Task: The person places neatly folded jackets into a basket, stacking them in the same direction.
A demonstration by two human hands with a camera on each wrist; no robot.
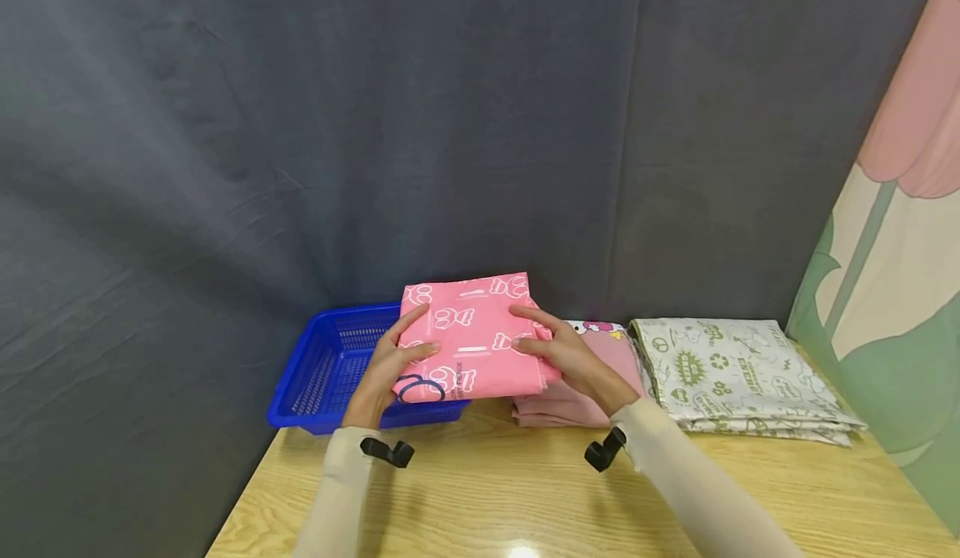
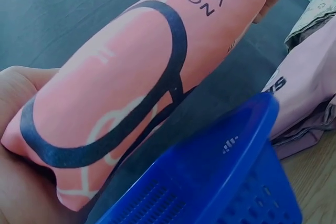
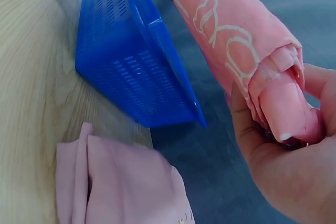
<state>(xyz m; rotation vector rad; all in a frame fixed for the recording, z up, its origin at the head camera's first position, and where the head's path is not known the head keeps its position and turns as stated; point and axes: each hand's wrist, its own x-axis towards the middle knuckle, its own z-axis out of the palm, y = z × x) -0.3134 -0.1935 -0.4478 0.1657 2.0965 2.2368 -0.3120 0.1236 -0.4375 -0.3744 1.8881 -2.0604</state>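
Note:
A folded pink cloth with white cartoon outlines and dark lettering is held up in front of me. My left hand grips its left side, thumb on top; in the left wrist view a dark printed loop shows on the cloth. On the other side, my right hand holds the right edge with its thumb on the upper face. The right wrist view shows folded layers at that end of the cloth. Partly behind and left of the cloth stands a blue plastic basket with perforated walls.
A paler pink folded fabric lies right of the basket, partly hidden by my right hand. Farther right is a white-and-green printed folded cloth. All stand on a wooden table before a dark curtain.

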